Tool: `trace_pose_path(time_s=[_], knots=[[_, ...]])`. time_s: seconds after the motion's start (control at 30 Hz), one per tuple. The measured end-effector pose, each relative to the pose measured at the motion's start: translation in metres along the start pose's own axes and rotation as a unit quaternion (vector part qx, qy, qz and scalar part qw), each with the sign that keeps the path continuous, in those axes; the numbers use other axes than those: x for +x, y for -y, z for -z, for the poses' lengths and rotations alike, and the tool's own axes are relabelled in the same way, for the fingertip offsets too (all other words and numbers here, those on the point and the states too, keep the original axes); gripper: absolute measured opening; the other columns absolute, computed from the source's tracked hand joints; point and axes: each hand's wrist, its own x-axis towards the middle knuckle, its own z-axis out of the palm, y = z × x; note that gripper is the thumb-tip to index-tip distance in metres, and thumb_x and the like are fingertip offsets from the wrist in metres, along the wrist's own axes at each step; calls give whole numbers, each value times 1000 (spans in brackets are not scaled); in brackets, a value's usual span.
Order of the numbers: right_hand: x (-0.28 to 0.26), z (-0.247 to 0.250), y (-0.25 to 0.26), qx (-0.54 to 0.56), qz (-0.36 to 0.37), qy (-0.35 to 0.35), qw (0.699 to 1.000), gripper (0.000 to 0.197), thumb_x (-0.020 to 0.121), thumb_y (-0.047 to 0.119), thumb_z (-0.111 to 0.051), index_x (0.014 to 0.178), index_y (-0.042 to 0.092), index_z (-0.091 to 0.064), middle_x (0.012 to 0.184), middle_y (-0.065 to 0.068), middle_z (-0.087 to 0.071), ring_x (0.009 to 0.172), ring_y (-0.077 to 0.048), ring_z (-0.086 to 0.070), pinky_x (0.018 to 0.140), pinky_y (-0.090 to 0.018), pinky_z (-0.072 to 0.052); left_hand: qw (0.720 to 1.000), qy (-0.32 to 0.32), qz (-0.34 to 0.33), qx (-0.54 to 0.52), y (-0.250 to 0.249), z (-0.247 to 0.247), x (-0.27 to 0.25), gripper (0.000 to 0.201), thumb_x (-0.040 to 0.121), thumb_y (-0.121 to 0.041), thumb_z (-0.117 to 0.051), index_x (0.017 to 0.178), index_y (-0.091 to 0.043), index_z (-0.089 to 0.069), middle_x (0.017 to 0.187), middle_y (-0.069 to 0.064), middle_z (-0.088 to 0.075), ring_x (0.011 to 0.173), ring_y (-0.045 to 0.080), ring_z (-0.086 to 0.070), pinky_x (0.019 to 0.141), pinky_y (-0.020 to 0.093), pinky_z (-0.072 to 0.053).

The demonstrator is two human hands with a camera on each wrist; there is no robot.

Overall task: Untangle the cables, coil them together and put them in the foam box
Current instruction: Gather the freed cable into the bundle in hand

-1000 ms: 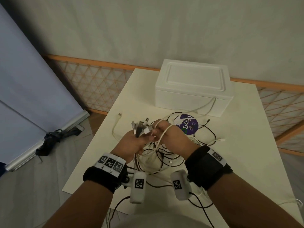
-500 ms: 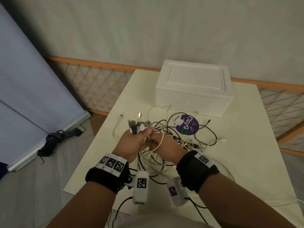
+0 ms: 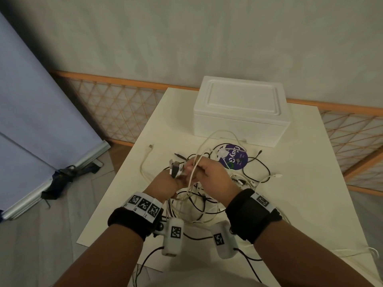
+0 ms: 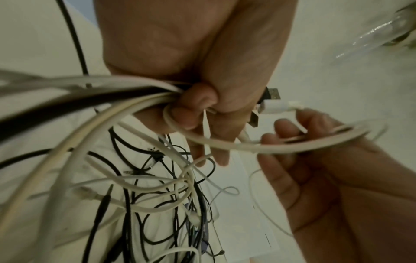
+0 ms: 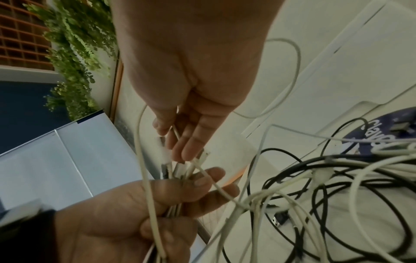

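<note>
Several black and white cables [image 3: 207, 206] lie tangled on the white table [image 3: 300, 204], in front of the foam box [image 3: 240, 112], whose lid is on. My left hand [image 3: 178, 179] grips a bundle of cable ends in its fist, and their USB plugs [image 3: 176, 167] stick out above it. The left wrist view shows the same fist [image 4: 198, 105] and plugs [image 4: 270, 99]. Close to its right, my right hand [image 3: 196, 172] pinches a white cable [image 3: 195, 160] that loops up toward the box. In the right wrist view the fingers [image 5: 186, 142] hold that strand just above the plugs.
A round purple disc [image 3: 234, 156] lies under the cables near the box. One white cable end [image 3: 150, 146] reaches toward the table's left edge. A grey panel [image 3: 41, 131] leans by the floor on the left; a lattice fence [image 3: 116, 112] runs behind.
My right hand dipped toward the left hand and came up again with a white strand, whose loop now stands before the box. The left hand kept its grip on the plug bundle.
</note>
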Motion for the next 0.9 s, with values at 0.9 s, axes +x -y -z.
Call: trace_pose_path(time_s=[0.9], knots=[[-37,127,62,-144,94,-297,939,13,94,31,-54,90,35,-66,84,24,-65,81,5,-57,78,-21,-43,978,-143,121,-95,66,66,34,41,94,-37,-55,67,-6,-61,55,4,-47,43,20,-38,46,29,-36]])
